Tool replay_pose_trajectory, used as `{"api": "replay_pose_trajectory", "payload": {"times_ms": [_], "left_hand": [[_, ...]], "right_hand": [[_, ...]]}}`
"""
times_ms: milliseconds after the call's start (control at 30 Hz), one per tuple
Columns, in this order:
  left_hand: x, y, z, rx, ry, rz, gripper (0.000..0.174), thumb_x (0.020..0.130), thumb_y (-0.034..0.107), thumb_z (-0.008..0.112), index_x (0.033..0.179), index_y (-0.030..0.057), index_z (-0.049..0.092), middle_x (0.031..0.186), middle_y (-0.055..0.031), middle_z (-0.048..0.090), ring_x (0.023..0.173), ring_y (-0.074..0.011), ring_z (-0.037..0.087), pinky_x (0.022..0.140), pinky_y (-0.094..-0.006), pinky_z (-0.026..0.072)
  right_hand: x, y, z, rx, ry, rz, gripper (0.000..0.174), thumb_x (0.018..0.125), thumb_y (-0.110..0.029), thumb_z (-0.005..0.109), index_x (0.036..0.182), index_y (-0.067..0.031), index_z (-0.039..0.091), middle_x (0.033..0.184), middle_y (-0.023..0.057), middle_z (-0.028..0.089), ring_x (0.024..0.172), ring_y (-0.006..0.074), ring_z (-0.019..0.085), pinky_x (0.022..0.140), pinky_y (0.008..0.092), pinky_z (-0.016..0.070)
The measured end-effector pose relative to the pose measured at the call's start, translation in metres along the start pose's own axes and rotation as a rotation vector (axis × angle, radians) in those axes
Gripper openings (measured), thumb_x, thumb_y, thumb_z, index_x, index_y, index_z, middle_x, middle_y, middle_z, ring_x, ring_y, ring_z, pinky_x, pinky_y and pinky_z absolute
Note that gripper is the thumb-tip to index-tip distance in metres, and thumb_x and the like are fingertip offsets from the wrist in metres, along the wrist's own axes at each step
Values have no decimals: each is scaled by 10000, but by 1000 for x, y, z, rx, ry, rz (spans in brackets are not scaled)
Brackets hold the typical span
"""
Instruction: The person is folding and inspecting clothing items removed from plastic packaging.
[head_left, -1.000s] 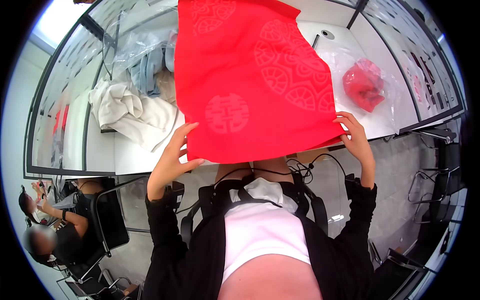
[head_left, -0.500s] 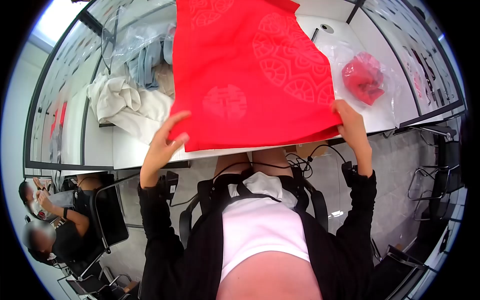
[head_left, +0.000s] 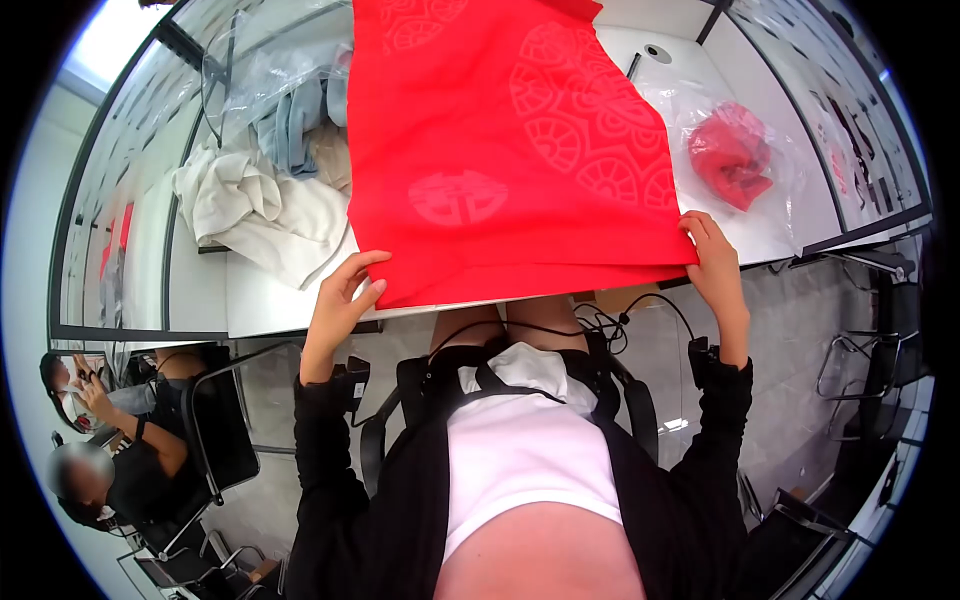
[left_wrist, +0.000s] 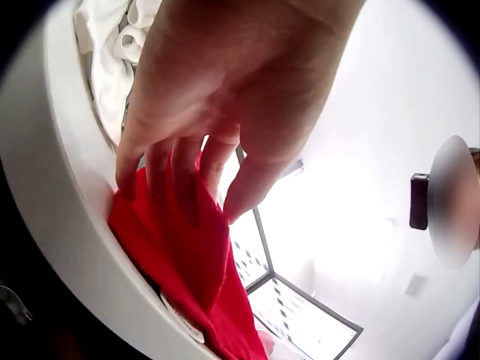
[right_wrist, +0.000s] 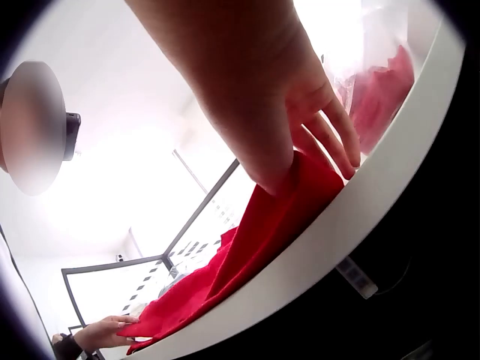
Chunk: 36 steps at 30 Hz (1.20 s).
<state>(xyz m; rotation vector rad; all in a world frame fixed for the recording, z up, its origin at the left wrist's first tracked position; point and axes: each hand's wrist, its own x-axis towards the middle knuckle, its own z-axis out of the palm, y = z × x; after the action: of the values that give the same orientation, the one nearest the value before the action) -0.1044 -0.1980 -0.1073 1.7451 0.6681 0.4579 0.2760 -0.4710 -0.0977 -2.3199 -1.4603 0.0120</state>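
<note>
A red cloth (head_left: pixel 520 150) with tone-on-tone wheel patterns and a double-happiness emblem is spread across the white desk, its near side along the desk's front edge. At its near left corner my left hand (head_left: pixel 343 305) pinches the border between thumb and fingers; the left wrist view shows the fabric (left_wrist: pixel 195 262) bunched beneath the fingertips. On the opposite side, my right hand (head_left: pixel 714 275) grips the near right corner. The right wrist view has the thumb tucked against a raised fold (right_wrist: pixel 277 217). A low crease runs across the cloth between both hands.
Left of the cloth lie a crumpled white cloth (head_left: pixel 265 215) and blue-grey fabric (head_left: pixel 290 130) under clear plastic. A clear bag with something red (head_left: pixel 730 160) sits on the right. Partitions (head_left: pixel 770 100) border the desk. Another person (head_left: pixel 140 450) sits at lower left.
The cloth's near edge has shifted away from the body and a crease has formed across it; the emblem looks flatter. My left hand swung left, then returned to the corner.
</note>
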Motion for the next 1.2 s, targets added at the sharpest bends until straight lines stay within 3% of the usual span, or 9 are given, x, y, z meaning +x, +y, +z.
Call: {"api": "replay_pose_trajectory", "payload": {"times_ms": [67, 233, 500, 633, 733, 933, 1067, 1100, 1200], "left_hand": [[-2, 5, 0, -46, 15, -23, 289, 814, -6, 570, 1101, -25, 546, 1064, -74, 566, 1053, -158, 508, 970, -290, 357], [-3, -7, -3, -135, 25, -160, 217, 840, 15, 569, 1054, -16, 546, 983, -26, 546, 933, -97, 491, 835, -222, 377], [-2, -8, -3, -110, -8, -134, 199, 843, 17, 547, 1041, -6, 550, 929, -12, 543, 780, -86, 480, 722, -213, 400], [1, 2, 9, 360, 65, 47, 204, 805, 5, 566, 1008, 23, 572, 850, -69, 554, 740, -162, 509, 710, -248, 414], [3, 1, 13, 508, 127, 98, 209, 803, 7, 569, 1011, 28, 574, 874, -72, 556, 768, -212, 527, 709, -272, 421], [1, -3, 20, 683, 186, 229, 222, 775, -16, 589, 986, 53, 588, 1157, -148, 441, 1016, -286, 503, 853, -338, 445], [-4, 9, 24, 727, 86, 263, 465, 694, 99, 724, 1099, 18, 510, 1333, -186, 324, 1172, -342, 422, 932, -401, 419], [-6, 8, 25, 773, 55, 262, 618, 632, 148, 778, 1145, 3, 466, 1391, -193, 264, 1202, -343, 398, 953, -416, 406], [-11, 18, 34, 1042, 192, 396, 643, 599, 152, 787, 1138, -1, 470, 1381, -193, 285, 1199, -347, 401, 953, -402, 407]], "right_hand": [[1, -8, -1, 14, 27, -46, 435, 585, 92, 562, 990, -51, 497, 1148, 74, 506, 1009, 301, 525, 791, 360, 471], [3, -19, -2, -75, 139, -280, 408, 576, 76, 596, 957, -32, 496, 1189, 93, 502, 998, 328, 531, 813, 379, 460], [-4, 6, -1, 106, 168, -194, 312, 578, 139, 508, 856, 0, 481, 1095, 85, 556, 919, 295, 563, 713, 355, 468], [-7, 6, 6, 57, 108, -148, 309, 566, 153, 479, 838, 6, 467, 1072, 85, 546, 902, 293, 539, 702, 357, 449], [-6, 3, 6, 45, 111, -153, 310, 555, 156, 467, 825, 6, 457, 1060, 87, 532, 900, 292, 515, 703, 360, 434], [-7, 1, 3, 118, 53, -104, 307, 547, 147, 474, 814, -1, 440, 1083, 91, 510, 921, 298, 498, 727, 361, 428], [-7, 4, 3, 121, 24, -145, 292, 552, 99, 528, 807, -13, 440, 1103, 98, 503, 949, 299, 492, 749, 369, 433], [-7, 4, 2, 131, 0, -141, 301, 551, 77, 557, 814, -18, 447, 1107, 97, 502, 964, 297, 489, 762, 370, 433], [-8, -1, -3, 147, -45, -155, 345, 548, 14, 638, 845, -34, 470, 1117, 93, 502, 1009, 292, 482, 800, 373, 431]]}}
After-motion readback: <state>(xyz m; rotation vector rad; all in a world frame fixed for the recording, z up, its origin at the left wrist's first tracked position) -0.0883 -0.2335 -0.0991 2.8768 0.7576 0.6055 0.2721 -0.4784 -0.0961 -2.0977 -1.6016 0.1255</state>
